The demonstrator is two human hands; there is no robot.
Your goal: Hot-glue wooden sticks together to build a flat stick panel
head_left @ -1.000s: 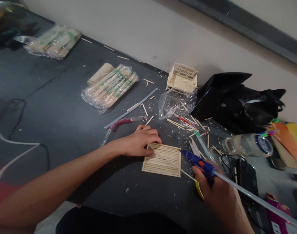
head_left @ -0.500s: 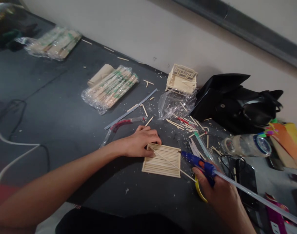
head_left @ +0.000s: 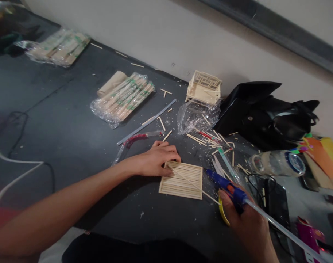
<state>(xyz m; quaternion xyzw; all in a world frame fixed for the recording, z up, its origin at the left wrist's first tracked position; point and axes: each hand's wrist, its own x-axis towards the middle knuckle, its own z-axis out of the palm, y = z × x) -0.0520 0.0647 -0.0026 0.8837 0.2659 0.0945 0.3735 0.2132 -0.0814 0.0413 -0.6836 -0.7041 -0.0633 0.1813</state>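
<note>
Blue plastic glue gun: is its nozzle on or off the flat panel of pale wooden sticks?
Off: dark grey tabletop shows between the tip of the blue glue gun and the pale wooden panel.

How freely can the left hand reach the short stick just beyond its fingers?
Likely yes: nothing visible blocks the left hand from the short stick, though it may have to leave the slatted panel.

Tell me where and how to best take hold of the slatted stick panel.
Probably pinch the panel by its near edge, coming from the near side: it lies thin and flat, the left hand is at its far-left corner, and at the right a stick juts past the edge, which the glue gun faces.
</note>
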